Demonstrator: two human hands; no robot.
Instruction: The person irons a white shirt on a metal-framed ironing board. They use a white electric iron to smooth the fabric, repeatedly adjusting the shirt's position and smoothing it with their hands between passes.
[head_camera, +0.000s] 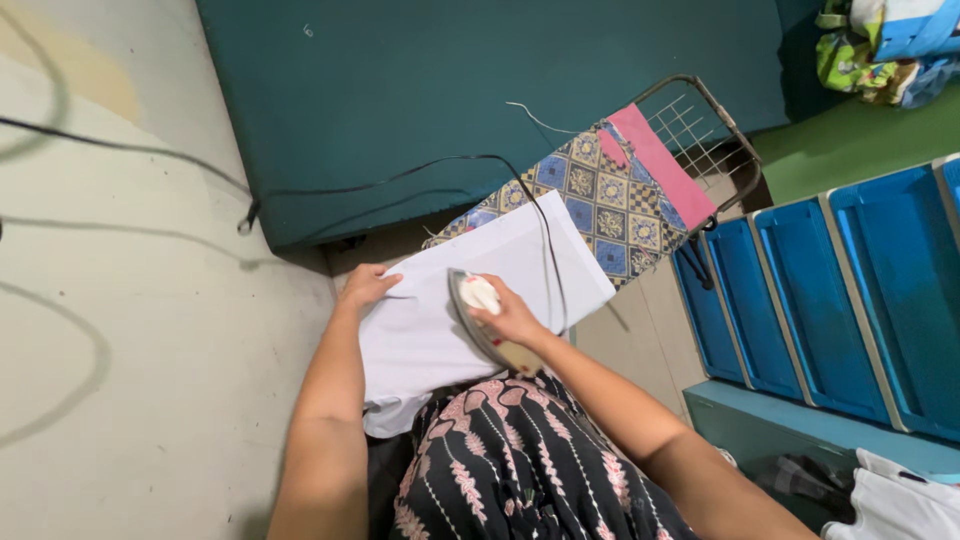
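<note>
White cloth (440, 300) is seen in the head view spread flat on an ironing board (600, 195), whose patterned cover is left bare at the far end beside a wire rack (690, 120). An iron (480, 320) is stood on the cloth, its long axis running from the body out toward the far end of the board, nose pointing away. The right hand (512, 318) is closed around the iron's handle, a full grip holding it down on the fabric. The left hand (368, 285) is laid flat and open on the cloth's left edge, nothing held, just beside the iron and slightly farther out. Most of the unpressed-looking cloth lies ahead of the iron's nose and to its right. A black cord (530, 200) is draped across the cloth ahead of the iron and trails off over a dark green mattress (450, 90) to the left; it lies in the path along the board. Blue plastic drawers (850, 290) are stood to the right, well apart, with folded white garments (895, 505) near the lower corner
</note>
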